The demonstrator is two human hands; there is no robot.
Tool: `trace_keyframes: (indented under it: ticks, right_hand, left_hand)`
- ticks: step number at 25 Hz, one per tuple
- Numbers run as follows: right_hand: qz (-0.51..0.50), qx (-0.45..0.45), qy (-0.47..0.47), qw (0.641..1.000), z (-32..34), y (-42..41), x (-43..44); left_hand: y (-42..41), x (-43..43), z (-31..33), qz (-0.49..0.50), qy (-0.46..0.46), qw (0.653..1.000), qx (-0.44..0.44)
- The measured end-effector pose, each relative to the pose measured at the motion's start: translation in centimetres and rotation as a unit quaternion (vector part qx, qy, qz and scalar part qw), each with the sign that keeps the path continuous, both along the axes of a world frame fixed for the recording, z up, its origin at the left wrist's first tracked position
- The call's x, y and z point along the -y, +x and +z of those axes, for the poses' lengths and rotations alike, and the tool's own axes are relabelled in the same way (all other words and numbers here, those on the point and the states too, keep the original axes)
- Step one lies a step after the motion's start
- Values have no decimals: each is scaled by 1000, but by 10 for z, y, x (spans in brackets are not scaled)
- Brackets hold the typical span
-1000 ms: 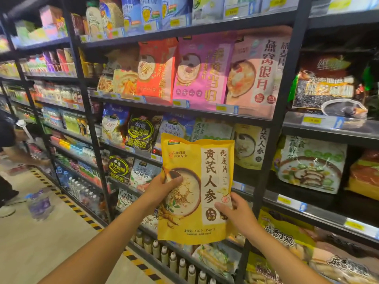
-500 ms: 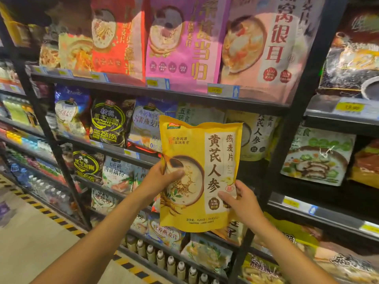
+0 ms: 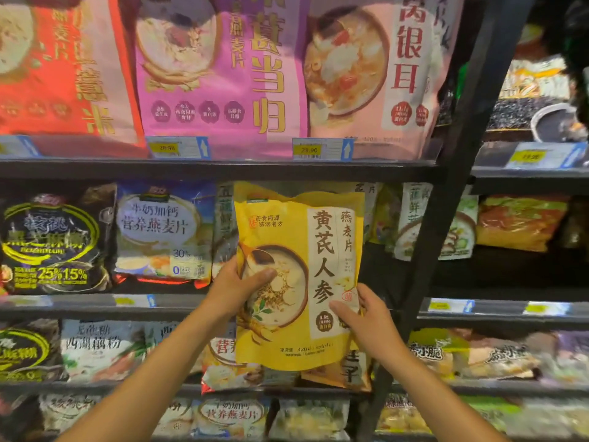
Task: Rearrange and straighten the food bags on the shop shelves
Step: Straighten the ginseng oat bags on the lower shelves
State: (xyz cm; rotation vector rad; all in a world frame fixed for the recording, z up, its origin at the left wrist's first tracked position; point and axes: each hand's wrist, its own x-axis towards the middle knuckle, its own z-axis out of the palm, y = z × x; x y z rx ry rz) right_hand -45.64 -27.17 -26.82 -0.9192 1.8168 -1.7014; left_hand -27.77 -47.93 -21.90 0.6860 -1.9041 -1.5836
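Observation:
I hold a yellow oatmeal bag (image 3: 298, 282) upright in front of the middle shelf (image 3: 95, 304). My left hand (image 3: 237, 287) grips its left edge with the thumb across the printed bowl. My right hand (image 3: 366, 311) grips its lower right edge. The bag's top reaches up into the gap of the middle shelf, in front of other bags that it mostly hides. A blue-and-white oatmeal bag (image 3: 162, 231) stands just left of it, and a black bag (image 3: 52, 240) further left.
Above, red (image 3: 63, 65), purple (image 3: 220, 68) and pink (image 3: 373, 71) bags stand on the upper shelf (image 3: 223, 167). A black upright post (image 3: 446, 193) divides the shelving at right. More bags fill the lower shelves and the right bay.
The view has closed in on the shelves. Both hands have carried the yellow bag up and toward the middle shelf, where its top now sits in the gap.

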Motion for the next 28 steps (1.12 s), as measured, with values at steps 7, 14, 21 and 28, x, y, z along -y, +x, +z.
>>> trace_keyframes:
  ticks: [7,14,21,28]
  right_hand:
    - [-141,-56,-23,988,23,-9,19]
    - [-204,-97,-16,974,28,-41,42]
    - [-274,-89,13,957,18,-76,61]
    - [-304,-98,40,947,12,-84,59]
  left_hand:
    - [-53,35,30,-65,4,998,3]
    - [-100,42,40,-17,4,997,74]
    - [-139,48,33,-5,27,994,103]
    - [-165,51,-4,-5,62,996,70]
